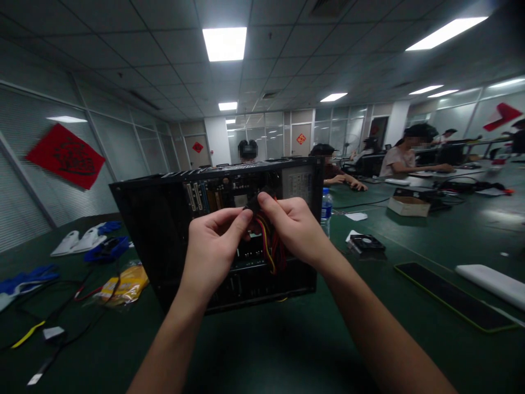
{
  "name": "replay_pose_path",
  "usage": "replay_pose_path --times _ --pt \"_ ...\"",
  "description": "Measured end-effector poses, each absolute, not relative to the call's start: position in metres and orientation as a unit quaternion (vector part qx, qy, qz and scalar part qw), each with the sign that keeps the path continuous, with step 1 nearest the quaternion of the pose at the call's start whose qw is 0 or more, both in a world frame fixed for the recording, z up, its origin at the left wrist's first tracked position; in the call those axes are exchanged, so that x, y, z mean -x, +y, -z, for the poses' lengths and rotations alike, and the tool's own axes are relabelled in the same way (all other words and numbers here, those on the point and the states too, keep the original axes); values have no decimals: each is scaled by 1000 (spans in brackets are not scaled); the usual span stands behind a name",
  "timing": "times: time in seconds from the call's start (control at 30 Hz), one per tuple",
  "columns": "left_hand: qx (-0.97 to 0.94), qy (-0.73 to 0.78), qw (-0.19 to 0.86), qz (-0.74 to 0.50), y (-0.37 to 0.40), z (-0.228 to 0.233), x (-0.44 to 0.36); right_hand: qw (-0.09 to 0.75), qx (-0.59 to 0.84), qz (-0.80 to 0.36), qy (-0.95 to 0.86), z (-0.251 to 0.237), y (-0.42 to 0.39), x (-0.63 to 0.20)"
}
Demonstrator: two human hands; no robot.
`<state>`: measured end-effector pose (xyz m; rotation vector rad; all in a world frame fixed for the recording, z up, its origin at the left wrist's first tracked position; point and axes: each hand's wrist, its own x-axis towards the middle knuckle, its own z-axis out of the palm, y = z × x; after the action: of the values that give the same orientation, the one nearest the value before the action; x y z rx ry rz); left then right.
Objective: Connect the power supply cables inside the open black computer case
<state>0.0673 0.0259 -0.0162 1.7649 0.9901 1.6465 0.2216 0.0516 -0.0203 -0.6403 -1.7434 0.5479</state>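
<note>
A black computer case point(143, 235) stands in front of me with its side open, showing a motherboard with slots and a labelled silver power supply point(302, 183) at its upper right. Before that opening, my right hand point(297, 227) is closed on a bundle of red, yellow and black power cables point(268, 251), which hangs down below the fingers. Thumb and fingers of my left hand point(217, 243) pinch the small black end point(252, 204) of the bundle, where both hands meet. Whether that end is a connector or a tie is hard to make out.
On the green table point(254, 350), a yellow bag point(125, 282), loose cables and blue-white gloves point(28, 280) lie left. Rightward are a water bottle point(326, 208), a hard drive point(365, 243), a dark long pad point(451, 295) and a cardboard box point(408, 206). Several people sit beyond.
</note>
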Motion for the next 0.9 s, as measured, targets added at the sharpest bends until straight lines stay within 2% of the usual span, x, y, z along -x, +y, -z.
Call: replay_pose_path --times 0.1,0.37,0.63,0.9 --pt "-640 347 286 -623 28 19 -69 579 265 -253 -728 21 52 -220" --pt "-576 302 453 -610 30 18 -71 573 238 -213 -755 20 52 -223" --pt "-598 309 394 -626 29 18 -70 599 238 -128 -754 19 52 -225" --pt "-610 325 384 -613 26 17 -69 592 255 -195 -739 20 52 -225"
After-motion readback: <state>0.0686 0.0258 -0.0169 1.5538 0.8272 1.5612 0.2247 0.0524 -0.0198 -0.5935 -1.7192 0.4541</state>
